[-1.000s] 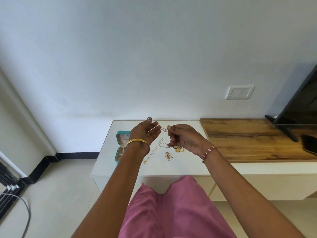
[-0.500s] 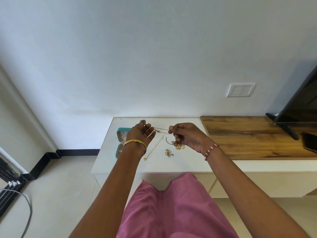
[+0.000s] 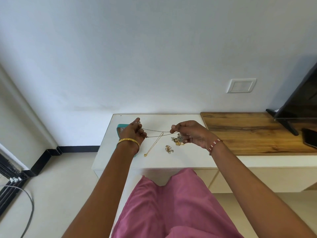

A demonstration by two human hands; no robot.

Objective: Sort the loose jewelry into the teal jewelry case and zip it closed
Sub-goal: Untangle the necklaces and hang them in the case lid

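Observation:
A thin chain (image 3: pixel 157 133) is stretched in two strands between my hands above the white cabinet top (image 3: pixel 154 160). My left hand (image 3: pixel 133 134) pinches one end, my right hand (image 3: pixel 188 133) pinches the other. The open teal jewelry case (image 3: pixel 120 128) lies at the left, mostly hidden behind my left hand and wrist. A gold necklace with a small pendant (image 3: pixel 151 146) lies on the top between my hands. A small tangle of gold chain (image 3: pixel 169 149) and a cluster of colourful pieces (image 3: pixel 177 140) lie under my right hand.
A wooden shelf top (image 3: pixel 248 133) adjoins the white cabinet on the right, with a TV (image 3: pixel 301 100) on a stand and a dark flat object (image 3: pixel 310 138). The wall with a switch plate (image 3: pixel 241 85) is behind. Cables (image 3: pixel 25 203) lie on the floor at left.
My hands have moved apart, drawing the chain out taut between them; the left hand moved left over the case and the right hand moved right.

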